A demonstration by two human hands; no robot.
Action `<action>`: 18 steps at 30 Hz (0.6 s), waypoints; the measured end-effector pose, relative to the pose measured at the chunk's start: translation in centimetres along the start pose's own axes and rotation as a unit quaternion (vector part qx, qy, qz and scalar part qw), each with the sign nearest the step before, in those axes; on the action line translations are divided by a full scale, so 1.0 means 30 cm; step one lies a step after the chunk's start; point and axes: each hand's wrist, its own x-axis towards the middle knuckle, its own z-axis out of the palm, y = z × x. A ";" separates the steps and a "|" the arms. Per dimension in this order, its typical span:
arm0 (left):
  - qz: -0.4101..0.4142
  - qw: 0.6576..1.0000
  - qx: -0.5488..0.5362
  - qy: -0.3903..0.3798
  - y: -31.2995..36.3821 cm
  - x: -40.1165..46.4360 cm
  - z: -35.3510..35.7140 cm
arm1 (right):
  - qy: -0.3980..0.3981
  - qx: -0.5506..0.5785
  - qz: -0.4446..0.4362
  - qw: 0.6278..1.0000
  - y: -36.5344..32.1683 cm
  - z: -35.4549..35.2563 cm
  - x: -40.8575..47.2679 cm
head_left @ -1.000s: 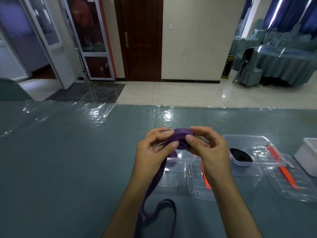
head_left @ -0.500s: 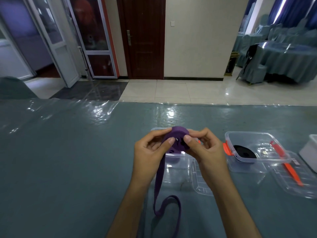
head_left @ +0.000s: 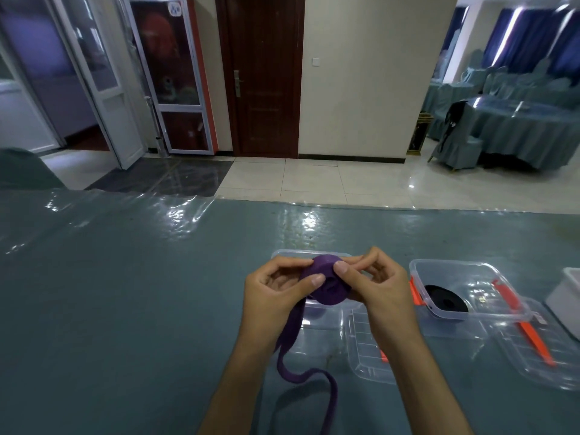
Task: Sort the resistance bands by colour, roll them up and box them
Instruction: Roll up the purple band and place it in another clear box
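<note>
While I hold it above the table [head_left: 125, 293], item one is the purple band [head_left: 326, 284]: a partly wound roll pinched between both my hands. My left hand [head_left: 276, 293] curls round the roll's left side, thumb tip pressed to its face. My right hand [head_left: 376, 287] grips the right side, thumb on the upper face, fingers curled behind. The unwound tail of the band hangs down past my left wrist, loops once on the table surface and runs off the lower edge of view.

Item two, directly behind and below the roll: a clear box [head_left: 314, 315], rim partly hidden by my hands. Contents cannot be told.

Item three, just right of that box: a clear lid [head_left: 367, 356] lying flat, an orange clip showing at its edge beside my right forearm.

Item four, further right: a second clear box [head_left: 489, 284] with an orange latch on its left side. Inside it lies a black band [head_left: 445, 298], rolled.

Item five, at the right of that box: another clear lid [head_left: 539, 350], flat on the table, with an orange clip along it.

Item six, at the right border: a white container [head_left: 565, 296], only partly in view.
</note>
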 end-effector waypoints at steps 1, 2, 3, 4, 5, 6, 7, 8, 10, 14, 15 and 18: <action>-0.004 1.000 0.002 0.000 -0.010 0.002 0.006 | 0.006 -0.015 -0.013 1.000 -0.002 -0.003 0.006; -0.006 1.000 0.008 -0.007 -0.017 0.006 0.010 | 0.014 -0.024 -0.023 0.999 -0.003 -0.002 0.012; -0.006 1.000 0.017 -0.018 -0.019 0.011 0.011 | 0.019 -0.029 -0.030 0.999 -0.002 -0.003 0.017; -0.005 0.999 0.027 -0.029 -0.017 0.016 0.008 | 0.017 -0.033 -0.031 0.999 0.002 -0.005 0.020; -0.005 0.999 0.034 -0.034 -0.010 0.023 0.003 | 0.002 -0.037 -0.028 0.999 0.009 -0.011 0.024; -0.004 0.999 0.038 -0.034 -0.002 0.028 -0.003 | -0.020 -0.042 -0.020 0.999 0.010 -0.017 0.025; -0.003 0.999 0.039 -0.027 0.005 0.031 -0.008 | -0.043 -0.045 -0.009 0.998 0.008 -0.024 0.028; 0.000 0.999 0.040 -0.017 0.006 0.032 -0.013 | -0.064 -0.047 0.002 0.997 0.003 -0.032 0.032; 0.005 0.999 0.045 0.000 -0.004 0.032 -0.012 | -0.086 -0.056 0.008 0.995 -0.008 -0.048 0.043; 0.016 0.997 0.056 -0.040 -0.015 0.033 -0.015 | -0.058 -0.034 -0.025 0.997 0.003 -0.039 0.049; 0.014 0.996 0.063 -0.057 -0.011 0.037 -0.023 | -0.048 -0.019 -0.025 0.998 0.010 -0.031 0.048; 0.018 0.995 0.078 -0.053 -0.003 0.044 -0.039 | -0.044 0.016 0.005 0.999 0.019 -0.022 0.044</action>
